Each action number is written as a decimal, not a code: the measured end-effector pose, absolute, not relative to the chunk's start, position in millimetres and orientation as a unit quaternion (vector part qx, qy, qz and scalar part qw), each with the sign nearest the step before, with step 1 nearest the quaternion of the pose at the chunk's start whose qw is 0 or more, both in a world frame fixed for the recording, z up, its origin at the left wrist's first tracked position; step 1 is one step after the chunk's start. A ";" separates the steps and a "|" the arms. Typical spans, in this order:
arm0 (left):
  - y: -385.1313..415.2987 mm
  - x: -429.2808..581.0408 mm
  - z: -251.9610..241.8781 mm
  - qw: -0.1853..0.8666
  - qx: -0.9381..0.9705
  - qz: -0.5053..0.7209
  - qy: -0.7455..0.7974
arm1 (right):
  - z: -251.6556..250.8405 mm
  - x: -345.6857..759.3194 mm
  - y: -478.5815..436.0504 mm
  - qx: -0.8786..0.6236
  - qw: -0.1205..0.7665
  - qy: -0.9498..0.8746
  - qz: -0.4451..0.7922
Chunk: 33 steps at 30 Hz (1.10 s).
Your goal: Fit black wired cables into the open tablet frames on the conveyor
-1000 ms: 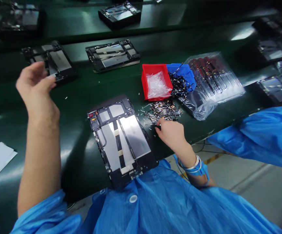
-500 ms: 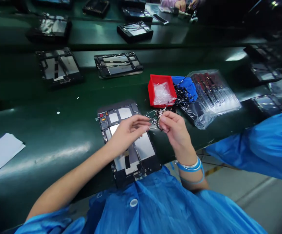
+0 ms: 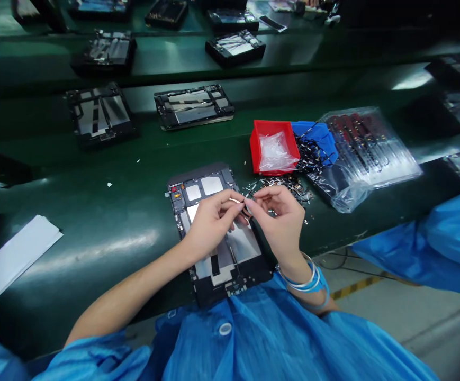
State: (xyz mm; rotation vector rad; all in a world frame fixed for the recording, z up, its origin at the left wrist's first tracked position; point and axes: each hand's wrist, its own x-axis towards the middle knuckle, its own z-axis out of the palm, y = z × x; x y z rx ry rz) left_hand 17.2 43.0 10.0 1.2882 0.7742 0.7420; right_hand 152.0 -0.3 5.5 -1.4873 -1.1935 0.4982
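Observation:
My left hand (image 3: pixel 214 225) and my right hand (image 3: pixel 279 219) meet above the right edge of an opened tablet housing (image 3: pixel 209 186), which lies flat on the green belt. Their fingertips pinch a small dark metal-and-black part (image 3: pixel 247 203), too small to identify. The hands hide the middle of the housing. Just beyond my right hand lies a loose pile of small metallic parts with dark leads (image 3: pixel 283 183). Blue and white bands circle my right wrist (image 3: pixel 301 280).
A red bin (image 3: pixel 258 153) holds clear plastic, beside a blue bin (image 3: pixel 315 132) and a clear bag of red-and-black parts (image 3: pixel 368 151). Several other tablet housings (image 3: pixel 193 107) lie on the belts. White paper sheets (image 3: pixel 19 259) are at left.
My left hand has moved from the left of the housing to above it, joining my right hand. My right hand has risen from the pile with a small part.

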 end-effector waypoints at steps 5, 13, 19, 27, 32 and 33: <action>44.9 16.5 5.6 0.583 0.641 0.346 0.360 | 5.1 152.8 -1.6 -0.609 0.489 -0.624 0.020; 51.5 13.8 6.8 0.513 0.690 0.353 0.369 | 8.4 165.6 7.5 -0.598 0.471 -0.648 0.044; 59.6 14.5 7.3 0.691 0.504 0.325 0.403 | 10.3 186.7 27.5 -0.637 0.450 -0.621 -0.072; 61.1 11.1 8.2 0.694 0.517 0.318 0.388 | 9.4 172.2 24.0 -0.533 0.446 -0.719 -0.006; 59.4 10.3 10.5 0.656 0.559 0.311 0.401 | 8.7 176.5 25.4 -0.495 0.443 -0.747 0.015; 59.6 10.1 10.3 0.645 0.569 0.308 0.405 | 9.0 176.8 25.8 -0.492 0.433 -0.755 0.008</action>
